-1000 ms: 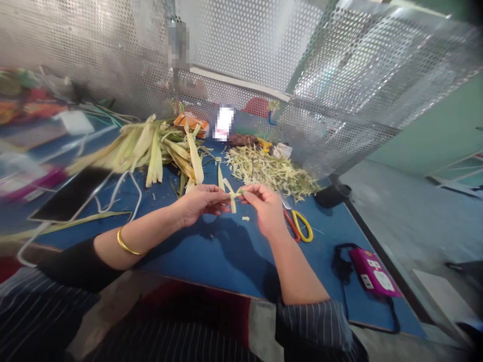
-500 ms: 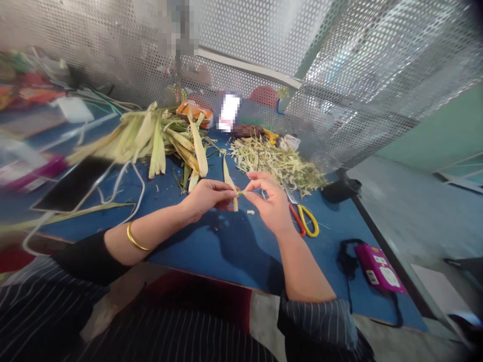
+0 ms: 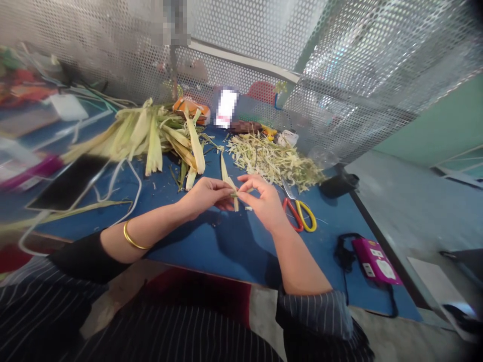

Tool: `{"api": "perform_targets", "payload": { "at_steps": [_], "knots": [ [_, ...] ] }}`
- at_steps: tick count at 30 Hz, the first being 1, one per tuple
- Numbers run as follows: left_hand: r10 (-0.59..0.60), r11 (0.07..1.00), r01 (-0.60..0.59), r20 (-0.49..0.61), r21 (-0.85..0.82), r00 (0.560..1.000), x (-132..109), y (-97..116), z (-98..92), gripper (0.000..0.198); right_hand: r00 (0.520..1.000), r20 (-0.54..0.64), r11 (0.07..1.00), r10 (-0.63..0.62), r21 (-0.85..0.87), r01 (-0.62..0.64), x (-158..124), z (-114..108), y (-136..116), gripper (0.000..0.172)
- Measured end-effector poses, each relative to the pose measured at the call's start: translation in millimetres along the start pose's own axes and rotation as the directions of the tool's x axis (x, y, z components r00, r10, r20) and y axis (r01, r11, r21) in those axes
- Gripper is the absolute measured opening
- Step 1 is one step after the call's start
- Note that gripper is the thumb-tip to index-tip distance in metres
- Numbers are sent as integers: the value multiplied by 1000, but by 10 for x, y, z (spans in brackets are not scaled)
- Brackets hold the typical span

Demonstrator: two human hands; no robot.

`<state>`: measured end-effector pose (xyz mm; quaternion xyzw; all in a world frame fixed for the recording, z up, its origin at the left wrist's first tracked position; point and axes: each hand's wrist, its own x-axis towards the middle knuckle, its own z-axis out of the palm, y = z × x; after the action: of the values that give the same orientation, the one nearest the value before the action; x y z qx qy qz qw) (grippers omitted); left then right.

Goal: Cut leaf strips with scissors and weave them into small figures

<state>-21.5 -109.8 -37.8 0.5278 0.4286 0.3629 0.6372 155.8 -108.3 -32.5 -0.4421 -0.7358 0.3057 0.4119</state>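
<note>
My left hand (image 3: 206, 196) and my right hand (image 3: 264, 201) meet above the blue table (image 3: 211, 241), both pinching a narrow pale-green leaf strip (image 3: 228, 180). The strip stands up between my fingertips and a short end hangs below them. A gold bangle sits on my left wrist. A tiny cut piece of leaf lies on the table just under my right fingers.
A heap of long leaves (image 3: 151, 138) lies at the back left, a pile of leaf trimmings (image 3: 271, 161) at the back right. Scissors with red and yellow handles (image 3: 300, 211) lie right of my right hand. A pink device (image 3: 372, 259) with black cord, a dark tablet (image 3: 70, 183), white cables and perforated metal screens surround the table.
My hands have drawn slightly closer together on the strip. The view has shifted a little; the things on the table lie as before.
</note>
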Motion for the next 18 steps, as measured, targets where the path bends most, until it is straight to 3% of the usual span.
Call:
{"api": "perform_targets", "payload": {
  "at_steps": [7, 11, 14, 16, 18],
  "knots": [
    [8, 1000, -8, 42, 3, 999, 2, -20, -26, 24, 993, -2, 984, 118, 138, -116, -23, 71, 76, 9],
    [-33, 999, 33, 17, -30, 999, 11, -18, -34, 22, 994, -3, 989, 112, 95, -111, -18, 56, 69, 11],
    [-57, 990, 56, -4, -126, 998, 17, 4, -62, 23, 990, -94, 990, -104, -107, 94, -2, -23, 0, 14],
    [-75, 977, 69, -21, -204, 997, 23, 20, -90, 23, 944, -105, 913, -312, -309, 267, 5, -81, -42, 22],
    [-98, 960, 85, -33, -265, 995, 34, 28, -119, 20, 892, -32, 793, -452, -472, 385, 4, -113, -60, 24]
  ]
}}
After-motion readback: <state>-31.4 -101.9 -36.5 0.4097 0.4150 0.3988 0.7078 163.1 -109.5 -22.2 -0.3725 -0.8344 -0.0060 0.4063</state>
